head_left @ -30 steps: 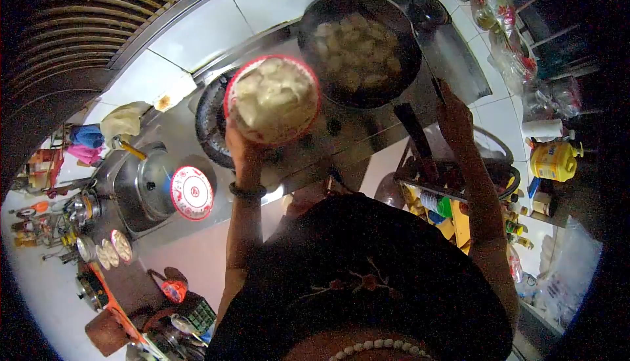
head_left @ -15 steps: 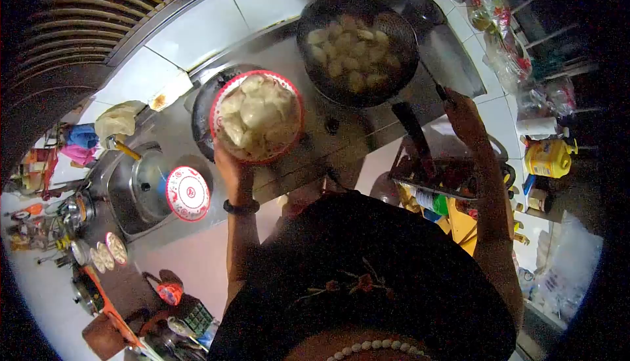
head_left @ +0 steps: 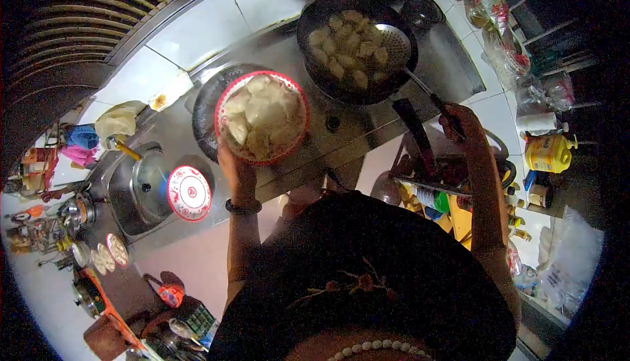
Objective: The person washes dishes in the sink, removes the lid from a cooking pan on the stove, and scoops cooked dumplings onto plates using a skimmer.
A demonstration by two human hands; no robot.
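My left hand (head_left: 237, 174) grips the near edge of a red-rimmed plate (head_left: 306, 117) heaped with pale dumplings (head_left: 262, 108). The plate is over a dark round pan (head_left: 205, 121), left of the wok; I cannot tell whether they touch. In my right hand (head_left: 462, 125), fingers closed, is the handle of a skimmer (head_left: 394, 43). Its perforated metal head lies at the right side inside the black wok (head_left: 308, 62), beside several dumplings (head_left: 351, 43) in the liquid. A black handle (head_left: 415, 131) sticks out toward me below the wok.
At left is a metal sink (head_left: 117, 200), with a red and white patterned plate (head_left: 190, 194) at its right edge. A yellow bottle (head_left: 551, 154) and plastic bags (head_left: 505, 40) line the right side. Below the counter at right, a rack (head_left: 433, 190) holds several items.
The skimmer's head has come up into clear view at the wok's right side, and my right hand has lowered slightly. The plate in my left hand has shifted slightly right.
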